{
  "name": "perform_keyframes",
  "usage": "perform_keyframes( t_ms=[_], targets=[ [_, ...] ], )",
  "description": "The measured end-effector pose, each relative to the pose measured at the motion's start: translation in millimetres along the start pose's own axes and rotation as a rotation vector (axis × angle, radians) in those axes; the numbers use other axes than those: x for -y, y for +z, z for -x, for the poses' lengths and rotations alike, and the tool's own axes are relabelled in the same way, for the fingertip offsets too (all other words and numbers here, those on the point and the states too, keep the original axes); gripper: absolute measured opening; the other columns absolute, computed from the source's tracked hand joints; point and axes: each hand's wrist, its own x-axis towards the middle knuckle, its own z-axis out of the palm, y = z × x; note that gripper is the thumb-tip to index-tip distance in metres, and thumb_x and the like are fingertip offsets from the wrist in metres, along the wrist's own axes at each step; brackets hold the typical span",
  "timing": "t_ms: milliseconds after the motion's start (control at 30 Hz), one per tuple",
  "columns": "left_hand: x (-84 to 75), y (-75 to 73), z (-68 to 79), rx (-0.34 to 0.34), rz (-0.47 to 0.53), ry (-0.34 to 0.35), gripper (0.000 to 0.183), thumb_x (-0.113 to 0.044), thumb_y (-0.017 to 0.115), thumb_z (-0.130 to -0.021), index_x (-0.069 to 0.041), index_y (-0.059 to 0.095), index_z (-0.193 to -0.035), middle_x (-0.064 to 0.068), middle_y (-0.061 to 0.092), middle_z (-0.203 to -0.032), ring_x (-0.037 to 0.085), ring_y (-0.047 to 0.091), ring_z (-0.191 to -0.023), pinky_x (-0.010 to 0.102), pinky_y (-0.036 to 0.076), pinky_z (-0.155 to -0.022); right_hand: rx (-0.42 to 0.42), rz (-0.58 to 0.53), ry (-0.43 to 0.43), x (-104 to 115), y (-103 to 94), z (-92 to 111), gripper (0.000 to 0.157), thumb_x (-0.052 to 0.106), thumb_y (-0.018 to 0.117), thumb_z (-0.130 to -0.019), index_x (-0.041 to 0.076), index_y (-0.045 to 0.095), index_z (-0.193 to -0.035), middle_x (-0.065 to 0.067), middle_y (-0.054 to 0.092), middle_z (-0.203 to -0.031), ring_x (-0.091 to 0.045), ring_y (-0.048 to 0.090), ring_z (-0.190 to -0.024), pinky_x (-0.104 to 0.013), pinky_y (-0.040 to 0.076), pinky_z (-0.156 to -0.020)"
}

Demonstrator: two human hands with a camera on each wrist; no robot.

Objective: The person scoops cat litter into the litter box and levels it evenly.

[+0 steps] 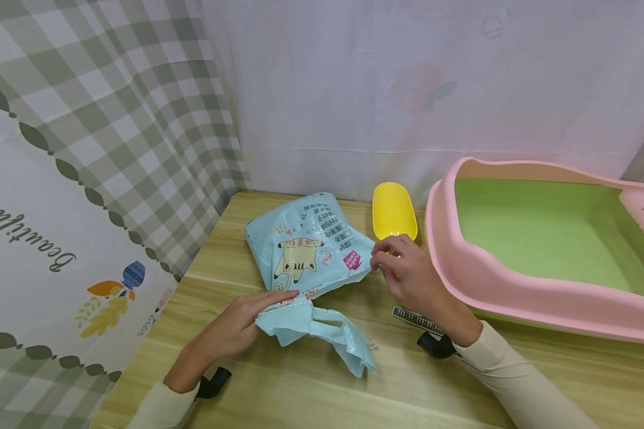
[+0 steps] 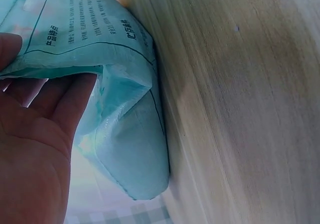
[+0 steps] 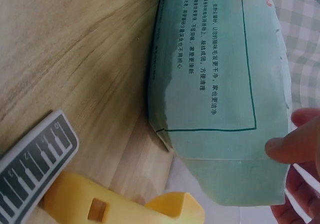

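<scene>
A light blue cat litter bag (image 1: 316, 244), printed with a cat, lies on the table in the head view. My left hand (image 1: 240, 322) holds its near edge; in the left wrist view the thumb is outside the rim and the fingers (image 2: 75, 101) reach under it. A loose top strip (image 1: 322, 325) with a handle slot droops towards the near side beside that hand. My right hand (image 1: 410, 274) pinches the bag's right corner. In the right wrist view the thumb (image 3: 295, 144) presses the printed side near its end.
Behind my right hand lies a yellow scoop (image 1: 393, 208). A pink-rimmed litter box (image 1: 494, 268) with a green base stands at the right. Under my right wrist is a flat strip with numbered marks (image 1: 415, 319). Curtains (image 1: 322, 89) hang behind and at the left.
</scene>
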Motion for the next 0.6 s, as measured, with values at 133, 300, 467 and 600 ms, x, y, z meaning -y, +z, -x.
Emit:
perform_keyframes(
  t_ms=[133,300,467,600],
  targets=[
    [-0.4,0.3,-0.2,0.001,0.008,0.001,0.057,0.011,0.058,-0.103,-0.014,0.066,-0.153,0.001,0.066,-0.152,0.025,0.063,-0.139,0.048,0.052,-0.112,0.018,-0.017,-0.038,0.7,0.8,-0.2,0.028,-0.015,0.070,-0.088,0.012,0.078,-0.091,-0.008,0.070,-0.107,-0.033,0.063,-0.100,-0.049,0.058,-0.085],
    [-0.9,0.0,-0.3,0.001,0.008,-0.002,0.055,0.009,0.059,-0.103,-0.014,0.066,-0.153,0.002,0.066,-0.152,0.025,0.063,-0.140,0.049,0.052,-0.112,0.034,-0.008,-0.040,2.5,0.6,-1.2,0.026,-0.012,0.076,-0.088,0.013,0.079,-0.094,-0.008,0.070,-0.108,-0.032,0.063,-0.101,-0.049,0.058,-0.087],
    [-0.8,0.1,-0.7,0.002,0.007,-0.005,0.054,0.008,0.060,-0.104,-0.014,0.066,-0.153,0.001,0.066,-0.152,0.025,0.063,-0.139,0.049,0.052,-0.112,0.044,-0.001,-0.054,3.0,-0.1,-1.1,0.027,-0.012,0.077,-0.087,0.013,0.078,-0.096,-0.008,0.070,-0.109,-0.032,0.063,-0.102,-0.051,0.058,-0.092],
    [-0.6,0.1,-0.8,0.000,0.003,-0.001,0.055,0.009,0.060,-0.103,-0.015,0.067,-0.152,0.001,0.066,-0.151,0.025,0.064,-0.138,0.049,0.053,-0.112,0.056,0.022,-0.053,2.3,0.3,0.1,0.030,-0.012,0.083,-0.081,0.013,0.077,-0.098,-0.008,0.070,-0.109,-0.031,0.063,-0.102,-0.050,0.058,-0.090]
  ],
)
